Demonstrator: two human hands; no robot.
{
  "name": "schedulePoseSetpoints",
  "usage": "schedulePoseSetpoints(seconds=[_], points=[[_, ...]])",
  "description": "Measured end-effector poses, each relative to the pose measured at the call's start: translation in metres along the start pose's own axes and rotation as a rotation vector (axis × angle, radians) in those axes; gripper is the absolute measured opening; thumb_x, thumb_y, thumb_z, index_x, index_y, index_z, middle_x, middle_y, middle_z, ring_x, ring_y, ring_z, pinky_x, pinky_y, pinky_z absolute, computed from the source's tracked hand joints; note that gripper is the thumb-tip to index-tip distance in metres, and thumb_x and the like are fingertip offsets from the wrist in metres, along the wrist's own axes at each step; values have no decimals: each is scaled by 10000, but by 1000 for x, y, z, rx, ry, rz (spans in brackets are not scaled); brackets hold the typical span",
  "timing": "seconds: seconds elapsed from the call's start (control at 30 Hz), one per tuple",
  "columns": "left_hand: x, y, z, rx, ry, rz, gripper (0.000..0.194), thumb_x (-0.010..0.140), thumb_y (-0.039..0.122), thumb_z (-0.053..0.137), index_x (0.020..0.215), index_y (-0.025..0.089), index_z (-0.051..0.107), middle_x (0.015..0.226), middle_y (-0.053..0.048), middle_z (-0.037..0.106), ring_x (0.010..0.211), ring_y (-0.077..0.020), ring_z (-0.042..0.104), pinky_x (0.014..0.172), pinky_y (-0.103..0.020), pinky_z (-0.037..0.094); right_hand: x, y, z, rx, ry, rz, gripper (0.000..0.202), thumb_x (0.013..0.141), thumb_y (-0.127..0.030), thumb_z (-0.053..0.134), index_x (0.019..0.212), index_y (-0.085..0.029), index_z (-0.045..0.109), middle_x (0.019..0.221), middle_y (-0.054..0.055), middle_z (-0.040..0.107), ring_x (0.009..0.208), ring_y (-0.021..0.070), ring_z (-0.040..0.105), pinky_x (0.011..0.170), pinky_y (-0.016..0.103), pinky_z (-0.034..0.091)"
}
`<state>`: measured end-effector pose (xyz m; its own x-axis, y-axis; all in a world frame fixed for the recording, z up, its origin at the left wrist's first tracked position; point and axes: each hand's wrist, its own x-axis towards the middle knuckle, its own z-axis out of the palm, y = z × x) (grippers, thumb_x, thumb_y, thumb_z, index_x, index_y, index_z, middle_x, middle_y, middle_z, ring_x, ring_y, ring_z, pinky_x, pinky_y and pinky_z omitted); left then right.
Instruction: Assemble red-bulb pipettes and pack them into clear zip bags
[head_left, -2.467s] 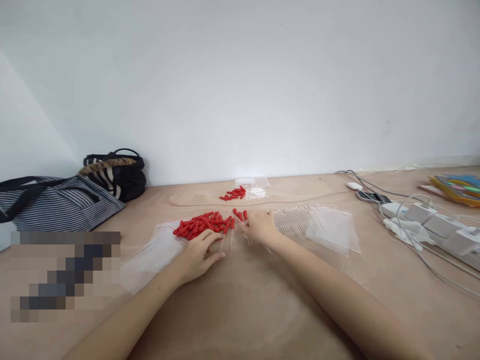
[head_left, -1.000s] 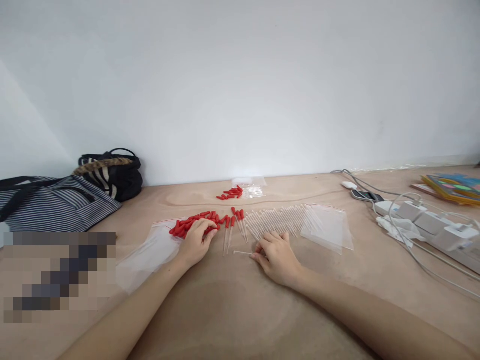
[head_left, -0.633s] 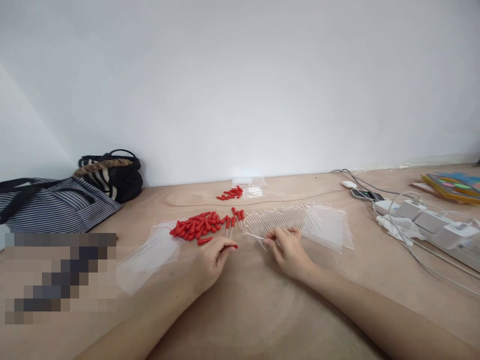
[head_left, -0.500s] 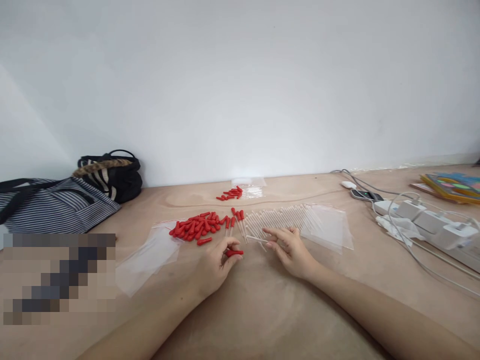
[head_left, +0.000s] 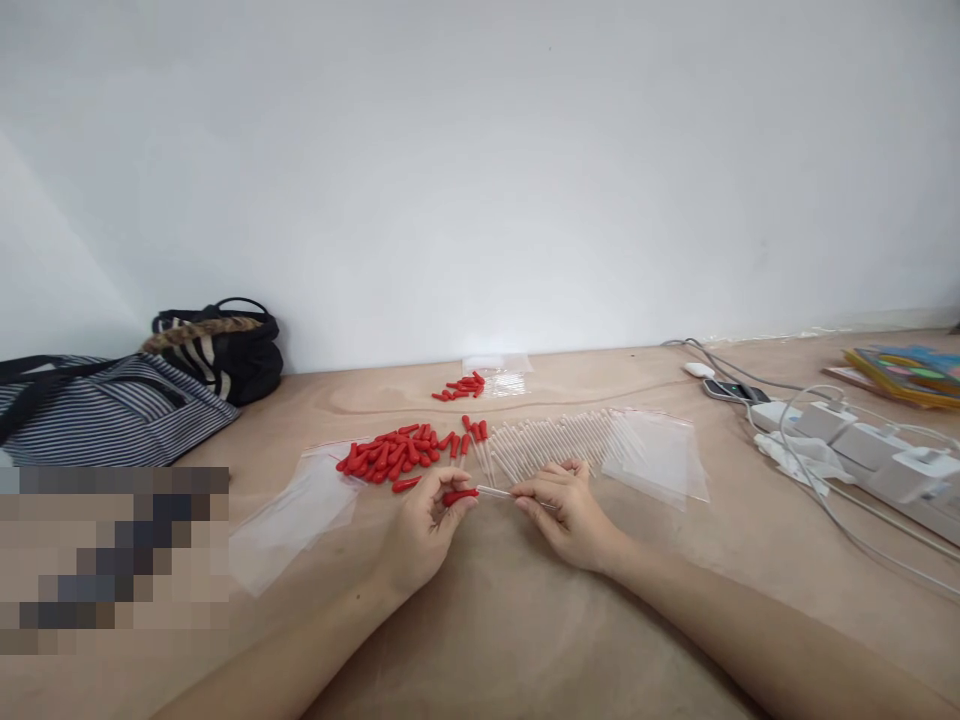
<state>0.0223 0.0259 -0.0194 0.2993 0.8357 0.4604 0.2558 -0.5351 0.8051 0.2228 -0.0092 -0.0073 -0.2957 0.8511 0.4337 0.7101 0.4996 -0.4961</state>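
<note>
Between thumb and fingers, my left hand (head_left: 426, 520) pinches a red rubber dropper bulb (head_left: 459, 496), its narrow end facing right. My right hand (head_left: 564, 510) grips a clear glass dropper tube (head_left: 495, 492), whose left end meets the bulb's mouth; whether it is inside I cannot tell. Behind my left hand lies a heap of red bulbs (head_left: 390, 455). A row of glass tubes (head_left: 555, 440) lies behind my right hand. Several droppers with red bulbs fitted on tubes (head_left: 474, 440) rest between heap and row.
Clear plastic bags lie at left (head_left: 292, 520) and right (head_left: 664, 465). Farther back are more red bulbs (head_left: 461, 387) and tubes (head_left: 506, 383). A power strip with chargers (head_left: 862, 440) and cables occupies the right. Striped (head_left: 112, 410) and black (head_left: 251, 360) bags stand at left.
My right hand has drawn the glass tube down and level with the bulb, closing its fingers more. The bulb in my left hand has shifted slightly up and left, and the two now meet.
</note>
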Motion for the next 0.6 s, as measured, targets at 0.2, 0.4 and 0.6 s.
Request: schedulePoseSetpoints(seconds=[0.2, 0.4, 0.6], points=[[0, 1, -1, 41, 23, 18, 138, 767, 226, 554, 894, 181, 528, 838, -29, 579, 794, -158, 584, 729, -289, 502, -1, 1, 0, -20, 43, -58, 179, 845, -231, 429, 857, -230, 607, 716, -13, 640, 709, 111, 517, 779, 325, 201], [-1, 5, 0, -5, 21, -29, 191, 745, 229, 577, 928, 174, 578, 823, -32, 638, 780, -160, 613, 727, -278, 513, -3, 0, 1, -47, 83, -157, 175, 826, -221, 445, 847, -214, 618, 672, -9, 618, 692, 117, 484, 757, 334, 197], [2, 14, 2, -72, 36, -110, 126, 687, 247, 620, 776, 166, 660, 705, -14, 660, 660, -149, 624, 636, -247, 530, -4, 4, 4, -79, 132, -258, 183, 821, -226, 449, 860, -220, 628, 606, -13, 571, 692, 124, 455, 744, 341, 193]])
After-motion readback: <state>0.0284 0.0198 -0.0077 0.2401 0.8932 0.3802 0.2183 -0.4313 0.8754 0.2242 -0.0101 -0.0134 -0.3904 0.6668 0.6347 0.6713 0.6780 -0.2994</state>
